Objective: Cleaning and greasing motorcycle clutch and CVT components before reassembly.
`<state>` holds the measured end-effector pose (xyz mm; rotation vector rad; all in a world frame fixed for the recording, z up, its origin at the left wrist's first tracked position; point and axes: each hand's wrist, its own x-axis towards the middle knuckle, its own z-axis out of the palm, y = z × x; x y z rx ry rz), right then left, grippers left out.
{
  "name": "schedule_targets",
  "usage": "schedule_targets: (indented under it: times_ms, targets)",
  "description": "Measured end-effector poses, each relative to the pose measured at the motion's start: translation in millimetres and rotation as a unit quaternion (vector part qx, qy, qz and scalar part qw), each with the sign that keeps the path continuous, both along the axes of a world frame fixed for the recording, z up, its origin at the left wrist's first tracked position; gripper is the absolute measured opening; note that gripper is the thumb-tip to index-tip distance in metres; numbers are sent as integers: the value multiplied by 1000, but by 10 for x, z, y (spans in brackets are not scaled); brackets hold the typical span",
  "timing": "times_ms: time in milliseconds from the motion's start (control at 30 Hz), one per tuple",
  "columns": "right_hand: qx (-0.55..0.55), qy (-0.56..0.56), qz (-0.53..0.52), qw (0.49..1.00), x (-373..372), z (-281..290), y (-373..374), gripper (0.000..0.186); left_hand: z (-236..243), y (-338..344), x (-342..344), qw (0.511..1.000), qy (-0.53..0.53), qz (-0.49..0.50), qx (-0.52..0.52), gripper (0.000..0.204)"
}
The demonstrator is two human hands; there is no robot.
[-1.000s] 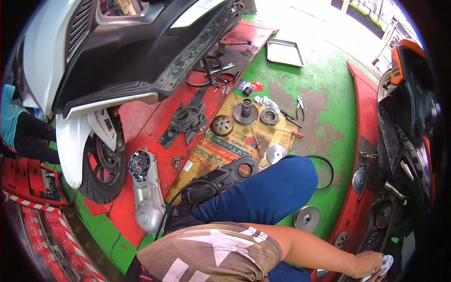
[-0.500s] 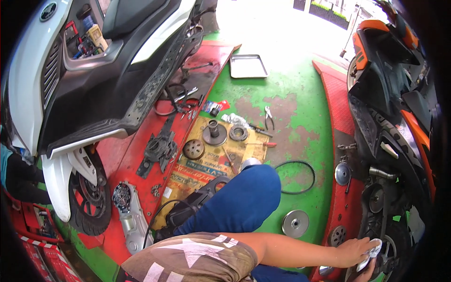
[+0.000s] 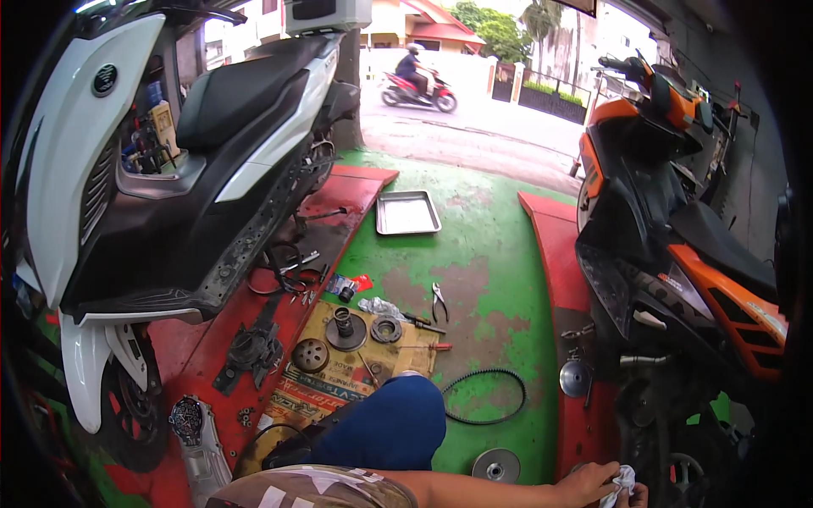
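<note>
At the lower right, my left hand is closed on a crumpled white cloth. Only a few fingers of my right hand show at the bottom edge, gripping the same cloth from its other side. Whether a part lies inside the cloth is hidden. Just beyond my hands is the dark, opened underside of the orange and black scooter. A round silver pulley plate lies on the green floor below my left forearm's far side. My bent left knee is in blue trousers.
A black drive belt lies beyond my knee. Cardboard carries a clutch bell and a pulley with shaft. Pliers and a metal tray are farther off. A white scooter stands left on a red ramp.
My view has tilted up, so the floor things sit lower and the street with a passing motorbike rider shows. Both hands still hold the white cloth at the lower right.
</note>
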<state>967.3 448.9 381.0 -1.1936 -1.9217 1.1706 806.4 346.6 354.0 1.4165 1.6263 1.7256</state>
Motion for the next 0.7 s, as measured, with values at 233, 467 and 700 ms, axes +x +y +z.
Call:
schedule_targets:
  times_ms: [233,467,700]
  targets:
    - [-31,115,131,984,-385,285,-210,30,165,0,-88,998,-45,-36,-26,59]
    - [119,126,319,932,-96,-48,222,38,428,-191,-216,995,-93,-20,-42,40]
    - [-50,94,209,972,-356,179,-200,44,-30,211,-320,989,-102,72,82,32]
